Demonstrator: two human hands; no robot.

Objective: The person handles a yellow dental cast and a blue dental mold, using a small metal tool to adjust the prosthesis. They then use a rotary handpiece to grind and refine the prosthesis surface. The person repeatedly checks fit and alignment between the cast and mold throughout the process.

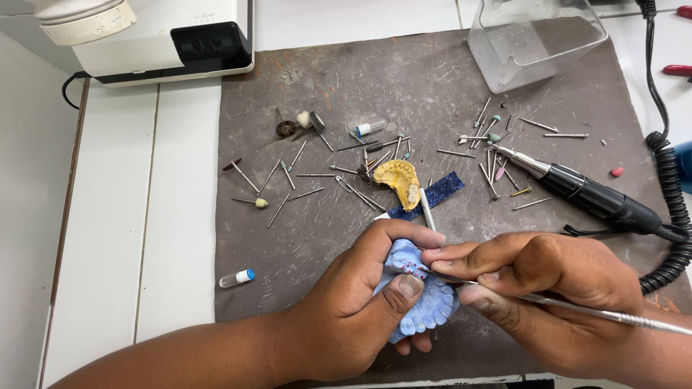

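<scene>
A worn grey mat (303, 238), scuffed and dusted with pale marks, covers most of the white tiled bench (137, 216) and fills the middle of the frame. Low in the centre, the left hand (353, 302) wraps around a pale blue dental model (425, 302), fingers curled over its top and the thumb pressed flat on its front, so the model sits clamped in that grip just above the mat's lower edge. The right hand (540, 288) comes in from the lower right, its fingertips pinched together on a thin metal hand tool (598, 311) whose tip touches the model's red-dotted upper face. Just above the hands lie a yellow dental model (400, 180) and a dark blue strip (436, 194), near each other. Loose small metal bits (288, 180) are scattered across the mat's upper half. At the right, a black motor handpiece (591, 194) rests diagonally, its coiled black cord (670, 209) running along the right edge. A clear plastic box (537, 39) stands at the upper right of the mat, and a white machine (173, 36) sits at the upper left on the bench. A small capped vial (236, 278) lies at the mat's left edge.
</scene>
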